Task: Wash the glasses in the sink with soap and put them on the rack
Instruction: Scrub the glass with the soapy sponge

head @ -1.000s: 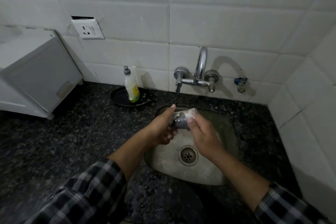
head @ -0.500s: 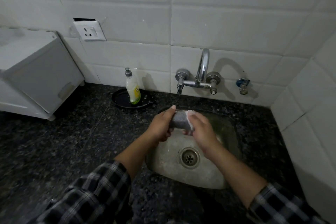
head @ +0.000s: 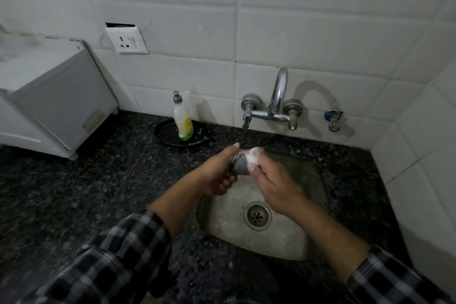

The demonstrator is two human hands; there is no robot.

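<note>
Item: glass (head: 240, 164), dark-looking, lying sideways, held above the far edge of the sink (head: 222, 227), just below the left tap outlet (head: 246, 119).
Left hand (head: 218, 175): grip wrapped round the glass's left end.
Right hand (head: 274, 182): grip curled over the foam-covered right end (white suds hide the rim).
Sink: steel, drain (head: 257, 216) at centre, set in a dark speckled surface (head: 74, 192).
Soap bottle (head: 182, 122): upright on a black dish (head: 165, 131) by the wall, left of the tap.
White cabinet (head: 49, 91): far left.
Sleeves: plaid, both arms.
</note>
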